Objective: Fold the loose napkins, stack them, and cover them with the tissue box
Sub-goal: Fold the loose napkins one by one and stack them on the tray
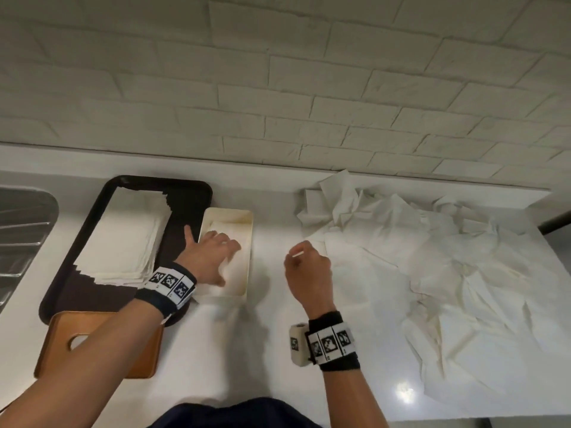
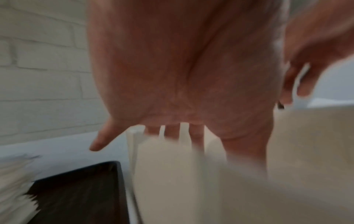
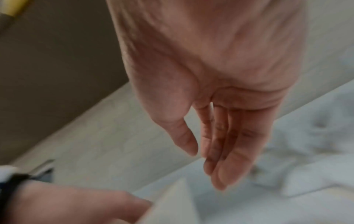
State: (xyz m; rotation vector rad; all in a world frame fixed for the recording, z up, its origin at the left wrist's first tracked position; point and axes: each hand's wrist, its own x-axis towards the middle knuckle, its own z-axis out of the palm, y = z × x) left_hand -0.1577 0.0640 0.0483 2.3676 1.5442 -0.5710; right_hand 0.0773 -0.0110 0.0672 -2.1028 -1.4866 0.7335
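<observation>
My left hand (image 1: 216, 254) lies with spread, straight fingers inside the cream tissue box (image 1: 228, 215), pressing on a white napkin that lies in it. Seen from the left wrist, the left hand (image 2: 182, 78) reaches down into the box (image 2: 172, 189). My right hand (image 1: 304, 264) hovers empty between the box and the crumpled pile of loose napkins (image 1: 438, 261). In the right wrist view the right hand (image 3: 220, 121) has relaxed, nearly straight fingers above the loose napkins (image 3: 306, 159). A stack of folded napkins (image 1: 123, 239) sits on the dark tray (image 1: 188, 196).
A brown wooden board with an oval hole (image 1: 102, 344) lies in front of the tray. A metal sink (image 1: 21, 236) is at the far left. The white brick wall (image 1: 278, 88) runs along the back of the white counter (image 1: 247, 350).
</observation>
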